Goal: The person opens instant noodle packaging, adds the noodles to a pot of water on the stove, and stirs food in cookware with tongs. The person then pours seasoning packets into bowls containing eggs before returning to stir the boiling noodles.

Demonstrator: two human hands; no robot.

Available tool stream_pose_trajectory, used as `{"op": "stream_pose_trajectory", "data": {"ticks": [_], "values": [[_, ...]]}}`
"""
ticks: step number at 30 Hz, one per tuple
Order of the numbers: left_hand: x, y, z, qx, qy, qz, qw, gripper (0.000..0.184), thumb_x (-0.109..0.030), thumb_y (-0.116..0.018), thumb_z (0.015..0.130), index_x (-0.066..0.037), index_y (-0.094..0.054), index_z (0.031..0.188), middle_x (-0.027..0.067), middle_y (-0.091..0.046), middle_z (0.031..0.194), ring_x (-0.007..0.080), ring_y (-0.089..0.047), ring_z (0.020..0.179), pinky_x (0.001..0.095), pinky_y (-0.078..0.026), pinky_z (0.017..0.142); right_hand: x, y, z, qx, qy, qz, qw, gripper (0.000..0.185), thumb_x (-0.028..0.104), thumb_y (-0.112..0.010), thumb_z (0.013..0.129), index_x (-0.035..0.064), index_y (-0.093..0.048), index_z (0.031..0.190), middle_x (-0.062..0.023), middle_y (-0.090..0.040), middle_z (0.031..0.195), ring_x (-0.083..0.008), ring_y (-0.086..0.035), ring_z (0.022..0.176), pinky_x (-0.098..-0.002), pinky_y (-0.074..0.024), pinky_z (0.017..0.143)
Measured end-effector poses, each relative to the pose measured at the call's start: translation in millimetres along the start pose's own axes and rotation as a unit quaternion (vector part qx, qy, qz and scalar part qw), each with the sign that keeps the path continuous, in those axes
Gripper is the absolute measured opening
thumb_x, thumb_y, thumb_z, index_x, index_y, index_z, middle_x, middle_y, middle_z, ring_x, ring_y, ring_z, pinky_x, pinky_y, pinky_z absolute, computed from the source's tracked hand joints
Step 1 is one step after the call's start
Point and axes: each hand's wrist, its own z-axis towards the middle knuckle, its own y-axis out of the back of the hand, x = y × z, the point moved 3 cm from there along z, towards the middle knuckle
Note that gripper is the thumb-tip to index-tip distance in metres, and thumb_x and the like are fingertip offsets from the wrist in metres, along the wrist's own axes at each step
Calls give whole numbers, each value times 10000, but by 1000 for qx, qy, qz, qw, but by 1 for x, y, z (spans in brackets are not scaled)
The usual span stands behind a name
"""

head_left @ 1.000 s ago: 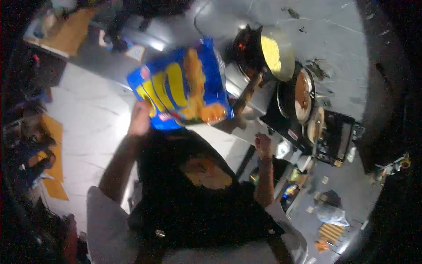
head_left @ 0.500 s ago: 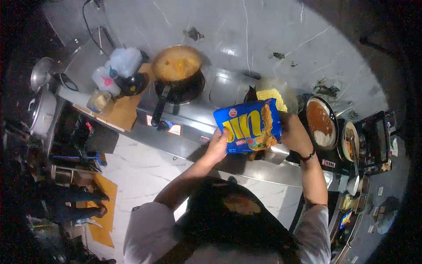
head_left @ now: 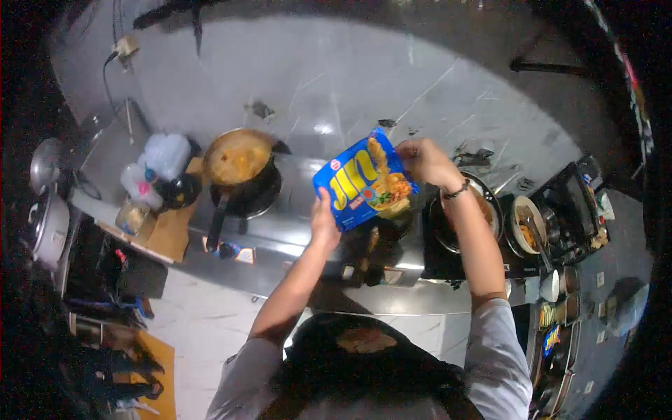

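Observation:
A blue packet with yellow letters and a food picture (head_left: pixel 360 180) is held up over the counter, tilted. My left hand (head_left: pixel 324 222) grips its lower left edge, thumb on the front. My right hand (head_left: pixel 425 163) is at the packet's upper right edge, its fingers closed; whether they pinch the edge is hard to see. Partly hidden behind the packet and in shadow is a dark pot on the stove. Just right of it, partly under my right forearm, lies a round pan (head_left: pixel 488 203).
At the left a pan with orange-brown food (head_left: pixel 241 157) sits on a burner, its handle pointing towards me. Plastic bottles (head_left: pixel 166 155) stand farther left. On the right are a bowl with a ladle (head_left: pixel 526 220) and a black rack (head_left: pixel 570 203).
My right hand, low and away from the packet at first, has come up to its right edge. The packet has moved over the stove, and the view has turned towards the counter.

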Motion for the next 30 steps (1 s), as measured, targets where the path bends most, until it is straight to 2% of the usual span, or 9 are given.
{"op": "stream_pose_trajectory", "data": {"ticks": [7, 8, 12, 15, 17, 19, 22, 26, 30], "values": [[11, -12, 23, 13, 0, 9, 1000, 536, -462, -398, 913, -54, -386, 1261, 84, -526, 1188, 207, -569, 1010, 359, -488, 829, -20, 15, 10, 20, -34, 29, 999, 241, -57, -550, 702, 2, -641, 917, -104, -670, 860, -156, -612, 747, -296, -490, 639], [13, -12, 26, -7, -13, 25, 1000, 526, -456, -396, 917, -53, -392, 1255, 87, -531, 1179, 205, -572, 1002, 354, -491, 821, -56, 2, 28, -13, 158, -20, 987, 221, -53, -542, 712, 4, -639, 901, -84, -666, 825, -138, -590, 699, -290, -478, 596], [3, -15, 24, -16, -40, 48, 998, 480, -416, -391, 931, -37, -416, 1224, 94, -551, 1141, 189, -583, 970, 338, -497, 804, -54, 19, 17, -19, -38, 90, 995, 172, -7, -570, 723, 0, -644, 878, -109, -662, 768, -145, -593, 679, -298, -478, 611], [7, -16, 24, -21, -28, 53, 998, 454, -406, -389, 935, -47, -426, 1211, 85, -560, 1126, 183, -594, 943, 328, -502, 790, -40, 9, 17, -40, 101, -60, 992, 225, -8, -563, 726, 3, -639, 938, -96, -662, 786, -122, -573, 655, -278, -480, 612], [4, -19, 26, -22, -25, 57, 998, 442, -402, -390, 935, -52, -432, 1202, 80, -566, 1115, 178, -602, 922, 320, -507, 775, -45, 15, 16, -51, 93, -41, 994, 240, 28, -573, 724, 23, -637, 956, -130, -649, 774, -158, -588, 641, -294, -475, 598], [-3, -14, 26, -13, -20, 77, 997, 447, -398, -394, 935, -52, -423, 1216, 72, -570, 1111, 164, -611, 885, 296, -514, 741, -57, 13, 17, -39, -49, 81, 995, 214, 46, -575, 742, 27, -640, 945, -147, -648, 781, -160, -596, 647, -293, -475, 598], [-1, -10, 30, -13, -39, 97, 994, 439, -396, -403, 934, -44, -446, 1192, 68, -585, 1072, 147, -612, 848, 272, -515, 682, -42, 10, 13, -71, 88, -73, 991, 178, 103, -586, 743, 42, -668, 889, -147, -658, 794, -190, -635, 684, -317, -491, 627], [-10, -2, 31, -23, -53, 126, 990, 432, -377, -413, 936, -22, -465, 1176, 80, -592, 1056, 144, -608, 845, 268, -507, 690, -66, 17, 20, -28, -25, 153, 988, 175, 135, -613, 747, 41, -671, 882, -93, -678, 798, -175, -629, 694, -318, -488, 634], [-6, 2, 35, -20, -61, 112, 992, 417, -358, -413, 939, -24, -463, 1184, 93, -590, 1074, 169, -613, 867, 289, -513, 718, -54, 5, 24, -55, 65, 30, 996, 159, 168, -658, 740, 45, -674, 839, -37, -667, 724, -105, -585, 598, -274, -469, 586]]}}
